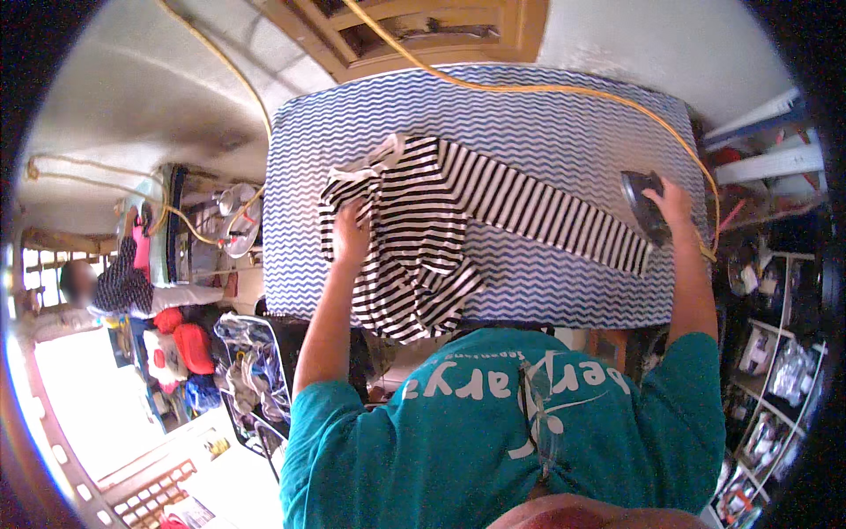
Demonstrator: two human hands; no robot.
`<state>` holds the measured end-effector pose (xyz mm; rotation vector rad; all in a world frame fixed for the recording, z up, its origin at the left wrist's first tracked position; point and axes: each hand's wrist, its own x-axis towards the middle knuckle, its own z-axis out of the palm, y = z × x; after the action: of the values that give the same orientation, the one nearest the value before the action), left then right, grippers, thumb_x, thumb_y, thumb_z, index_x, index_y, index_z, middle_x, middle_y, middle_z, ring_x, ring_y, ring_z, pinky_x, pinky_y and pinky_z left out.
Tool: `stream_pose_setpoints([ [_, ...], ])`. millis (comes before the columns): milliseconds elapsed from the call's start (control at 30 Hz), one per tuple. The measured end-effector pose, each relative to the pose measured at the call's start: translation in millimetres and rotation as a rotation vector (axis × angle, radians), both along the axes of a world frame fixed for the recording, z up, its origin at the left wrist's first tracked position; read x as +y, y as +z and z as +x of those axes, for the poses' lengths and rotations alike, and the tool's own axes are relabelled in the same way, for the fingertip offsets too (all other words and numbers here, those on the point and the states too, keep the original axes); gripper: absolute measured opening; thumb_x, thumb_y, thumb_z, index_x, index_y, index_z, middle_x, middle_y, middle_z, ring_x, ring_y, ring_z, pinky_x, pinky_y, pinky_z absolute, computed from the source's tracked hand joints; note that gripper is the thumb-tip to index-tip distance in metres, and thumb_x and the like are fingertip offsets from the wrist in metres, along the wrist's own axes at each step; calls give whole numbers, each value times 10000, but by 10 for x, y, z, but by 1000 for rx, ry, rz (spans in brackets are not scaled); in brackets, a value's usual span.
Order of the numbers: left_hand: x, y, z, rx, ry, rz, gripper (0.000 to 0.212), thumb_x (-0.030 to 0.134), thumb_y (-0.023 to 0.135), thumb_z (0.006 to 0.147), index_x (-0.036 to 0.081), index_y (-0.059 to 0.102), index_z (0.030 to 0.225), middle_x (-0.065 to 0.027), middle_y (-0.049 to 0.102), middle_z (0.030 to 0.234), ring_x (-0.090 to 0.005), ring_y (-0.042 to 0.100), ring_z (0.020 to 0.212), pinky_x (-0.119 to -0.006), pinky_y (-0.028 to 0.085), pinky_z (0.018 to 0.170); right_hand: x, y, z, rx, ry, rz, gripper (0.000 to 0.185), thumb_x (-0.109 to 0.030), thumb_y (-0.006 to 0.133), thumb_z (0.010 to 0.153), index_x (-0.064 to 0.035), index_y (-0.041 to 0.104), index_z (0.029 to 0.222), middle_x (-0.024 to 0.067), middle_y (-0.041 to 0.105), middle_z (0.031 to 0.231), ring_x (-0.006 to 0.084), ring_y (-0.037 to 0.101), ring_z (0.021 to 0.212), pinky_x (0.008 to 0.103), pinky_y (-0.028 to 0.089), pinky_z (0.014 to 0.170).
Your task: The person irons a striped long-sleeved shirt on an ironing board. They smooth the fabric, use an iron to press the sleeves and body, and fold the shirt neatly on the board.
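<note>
A black-and-white striped long-sleeved shirt [423, 218] lies on a table covered with a blue-and-white zigzag cloth [529, 119]. One sleeve stretches out to the right, while the lower body is folded and bunched near the front edge. My left hand [351, 235] rests on the shirt's left part, its fingertips partly hidden in the fabric. At the table's right side, my right hand [671, 202] grips a dark clothes iron [641, 198], just beyond the sleeve's cuff.
An orange-yellow cord [502, 87] runs across the table's back and down its right side. Another person [125, 278] is at the far left. A rack holding bundled items [254, 383] stands left of me; shelves with wrapped goods [786, 377] are at the right.
</note>
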<state>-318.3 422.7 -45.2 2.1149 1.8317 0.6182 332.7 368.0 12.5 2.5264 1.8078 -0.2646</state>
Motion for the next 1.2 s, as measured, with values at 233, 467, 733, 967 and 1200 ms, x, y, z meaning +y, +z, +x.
stream_pose_setpoints([
  [233,864,-629,-1238,11,448,-296,466,381,651,771,47,567,1085,-207,597,1027,-324,556,982,-420,434,870,1358,-298,-851,-229,143,559,367,-71,583,760,-53,572,1126,180,540,1167,358,506,1082,416,415,919],
  [467,790,-343,-1189,-825,322,-481,181,107,588,837,7,552,983,-60,604,900,-135,555,766,-278,456,699,1805,-1091,-3751,140,421,283,409,-256,585,845,-105,511,1218,158,567,1097,314,507,1059,522,376,901],
  [733,-146,1493,-1178,-1164,123,-423,182,70,576,783,62,550,963,-7,568,869,-121,542,846,-229,413,754,1602,118,-3394,951,549,121,224,-158,625,806,-3,566,958,134,613,822,199,566,763,338,454,705],
  [967,-988,3345,-734,-1026,-142,-48,242,164,626,804,79,538,1013,12,543,919,-112,513,893,-251,404,816,592,2035,-2518,1368,758,173,180,-101,542,863,-45,547,1034,-26,561,898,72,505,891,214,401,826],
  [1200,-1213,4682,120,-542,-190,558,346,172,607,857,44,531,1169,-36,570,1083,-126,526,1001,-254,396,895,-214,3347,-1637,1173,731,431,195,-138,531,880,-49,581,1047,-18,596,953,70,532,897,212,393,834],
])
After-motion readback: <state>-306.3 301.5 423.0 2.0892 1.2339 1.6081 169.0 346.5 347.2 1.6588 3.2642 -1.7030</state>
